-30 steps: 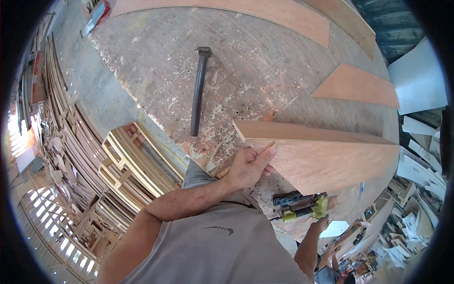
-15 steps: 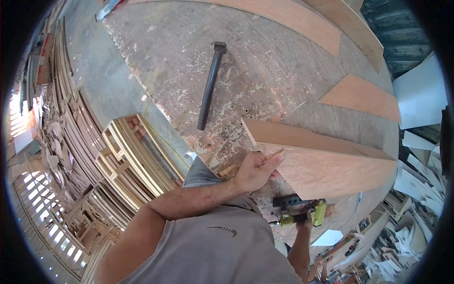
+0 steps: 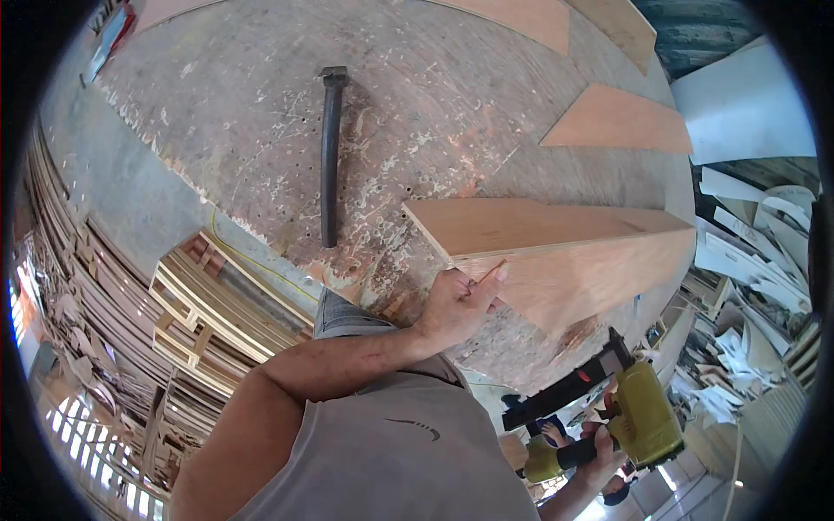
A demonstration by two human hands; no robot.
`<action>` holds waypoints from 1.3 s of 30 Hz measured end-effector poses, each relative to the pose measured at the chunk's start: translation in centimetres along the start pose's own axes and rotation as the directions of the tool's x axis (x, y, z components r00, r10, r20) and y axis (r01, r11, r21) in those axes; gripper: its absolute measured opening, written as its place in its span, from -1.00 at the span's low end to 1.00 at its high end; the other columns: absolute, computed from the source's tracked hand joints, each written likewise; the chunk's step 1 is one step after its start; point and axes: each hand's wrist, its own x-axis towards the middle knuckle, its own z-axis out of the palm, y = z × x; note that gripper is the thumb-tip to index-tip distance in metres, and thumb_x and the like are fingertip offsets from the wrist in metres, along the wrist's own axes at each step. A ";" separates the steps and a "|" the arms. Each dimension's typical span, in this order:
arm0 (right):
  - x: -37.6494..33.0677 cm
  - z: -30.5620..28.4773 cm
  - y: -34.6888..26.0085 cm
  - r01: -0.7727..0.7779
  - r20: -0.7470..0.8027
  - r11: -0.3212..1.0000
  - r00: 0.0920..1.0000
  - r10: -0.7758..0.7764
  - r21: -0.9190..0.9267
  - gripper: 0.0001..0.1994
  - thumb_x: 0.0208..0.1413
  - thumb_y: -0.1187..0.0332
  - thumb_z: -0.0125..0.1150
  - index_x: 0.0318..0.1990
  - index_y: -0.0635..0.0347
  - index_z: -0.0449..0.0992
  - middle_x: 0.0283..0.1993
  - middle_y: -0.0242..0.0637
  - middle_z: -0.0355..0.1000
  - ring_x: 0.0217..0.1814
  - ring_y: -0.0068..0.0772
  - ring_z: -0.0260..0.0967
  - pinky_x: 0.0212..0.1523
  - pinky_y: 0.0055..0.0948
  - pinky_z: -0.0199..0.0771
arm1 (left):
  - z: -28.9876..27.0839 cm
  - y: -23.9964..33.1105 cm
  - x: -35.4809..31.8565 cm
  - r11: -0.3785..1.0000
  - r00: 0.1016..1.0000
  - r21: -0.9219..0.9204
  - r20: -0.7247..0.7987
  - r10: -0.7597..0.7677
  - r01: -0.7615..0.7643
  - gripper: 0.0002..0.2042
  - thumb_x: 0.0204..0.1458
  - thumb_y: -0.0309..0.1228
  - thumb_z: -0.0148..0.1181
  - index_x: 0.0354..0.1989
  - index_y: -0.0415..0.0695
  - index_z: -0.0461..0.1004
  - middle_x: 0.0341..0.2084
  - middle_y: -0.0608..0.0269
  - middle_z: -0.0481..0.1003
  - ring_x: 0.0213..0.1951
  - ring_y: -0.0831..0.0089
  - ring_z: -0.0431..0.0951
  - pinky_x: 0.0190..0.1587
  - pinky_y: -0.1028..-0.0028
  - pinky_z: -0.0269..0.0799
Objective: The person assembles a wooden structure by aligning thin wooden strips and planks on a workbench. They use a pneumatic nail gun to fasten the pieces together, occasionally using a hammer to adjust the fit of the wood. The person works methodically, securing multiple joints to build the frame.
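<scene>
My left hand (image 3: 460,300) pinches the near left corner of a long plywood panel (image 3: 573,273), with a thin wood-coloured stick or sliver at the thumb. This panel stands on edge and meets a second plywood board (image 3: 530,226) along its top edge. My right hand (image 3: 599,456) is wrapped round the grip of a yellow-green and black nail gun (image 3: 647,412). Held up off the bench at the lower right, the gun is apart from the plywood. A dark hammer (image 3: 330,156) lies on the worn, paint-spattered bench (image 3: 261,113), beyond my left hand.
A tapered plywood piece (image 3: 621,122) lies at the bench's far right, with longer curved pieces (image 3: 512,22) behind. Stacked timber frames (image 3: 221,295) stand left of the bench. White offcuts (image 3: 738,260) pile up on the right. Part of another person (image 3: 617,491) shows at lower right.
My right hand has raised the nail gun up and to the right, out from behind the panel. My left hand keeps its hold on the corner. The view has shifted somewhat.
</scene>
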 end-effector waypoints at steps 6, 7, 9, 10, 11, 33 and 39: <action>-2.6 9.4 -5.0 -0.013 0.243 0.996 0.969 0.035 -0.093 -0.37 -0.09 0.31 0.37 0.14 0.47 0.31 0.01 0.05 0.40 -0.42 -0.40 0.45 -0.40 -0.49 0.48 | -0.7 -0.5 0.1 1.000 0.999 0.008 0.028 0.020 -0.021 -0.60 0.21 -0.24 0.15 -0.56 -0.34 0.55 -0.74 0.22 0.51 -0.62 0.64 0.51 -0.59 0.55 0.41; -2.8 9.7 -5.2 -0.021 0.287 0.986 0.955 0.070 -0.168 -0.37 -0.09 0.33 0.37 0.13 0.48 0.31 -0.01 0.06 0.41 -0.41 -0.38 0.46 -0.39 -0.49 0.48 | -0.8 -0.5 0.1 0.999 0.999 0.016 0.039 0.035 -0.036 -0.61 0.21 -0.26 0.15 -0.54 -0.35 0.55 -0.74 0.22 0.52 -0.62 0.65 0.51 -0.58 0.55 0.41; -3.2 10.2 -5.5 -0.071 0.335 0.967 0.930 0.153 -0.246 -0.45 -0.11 0.36 0.38 0.05 0.45 0.37 -0.11 -0.02 0.45 -0.40 -0.38 0.45 -0.37 -0.49 0.47 | -1.3 1.0 -0.2 0.991 0.997 0.131 0.080 -0.013 0.002 -0.67 0.20 -0.33 0.14 -0.50 -0.35 0.57 -0.74 0.21 0.52 -0.62 0.68 0.49 -0.59 0.55 0.39; -3.3 10.7 -5.6 -0.111 0.341 0.963 0.920 0.193 -0.245 -0.52 -0.12 0.37 0.40 -0.02 0.41 0.44 -0.18 -0.10 0.48 -0.40 -0.40 0.45 -0.36 -0.49 0.46 | -1.3 1.8 -0.3 0.982 0.995 0.188 0.097 -0.038 0.019 -0.70 0.20 -0.36 0.13 -0.47 -0.35 0.57 -0.73 0.20 0.52 -0.62 0.69 0.47 -0.59 0.55 0.38; -3.3 11.1 -5.8 -0.152 0.348 0.957 0.907 0.235 -0.248 -0.59 -0.13 0.38 0.42 -0.10 0.37 0.50 -0.25 -0.18 0.51 -0.39 -0.42 0.45 -0.34 -0.48 0.45 | -1.3 0.8 -0.1 0.982 0.995 0.182 0.093 0.032 -0.048 -0.74 0.20 -0.40 0.12 -0.43 -0.35 0.58 -0.73 0.20 0.52 -0.60 0.72 0.46 -0.58 0.55 0.37; -2.5 14.1 -6.9 -0.046 0.415 0.878 0.869 0.271 -0.476 -0.69 -0.09 0.33 0.43 -0.19 0.23 0.55 -0.36 -0.34 0.52 -0.39 -0.51 0.43 -0.33 -0.49 0.43 | -1.9 0.2 0.1 0.973 0.960 0.079 0.197 0.200 -0.219 -0.84 0.03 -0.73 0.04 -0.24 -0.40 0.52 -0.39 0.22 0.59 -0.27 0.65 0.46 -0.23 0.51 0.43; -2.2 14.1 -7.2 0.057 0.442 0.856 0.873 0.207 -0.514 -0.64 -0.08 0.30 0.43 -0.12 0.25 0.52 -0.34 -0.31 0.52 -0.39 -0.50 0.44 -0.33 -0.49 0.44 | -2.1 1.2 0.4 0.970 0.960 0.114 0.209 0.186 -0.213 -0.91 0.07 -0.68 0.07 -0.32 -0.37 0.52 -0.44 0.22 0.59 -0.30 0.66 0.46 -0.29 0.51 0.43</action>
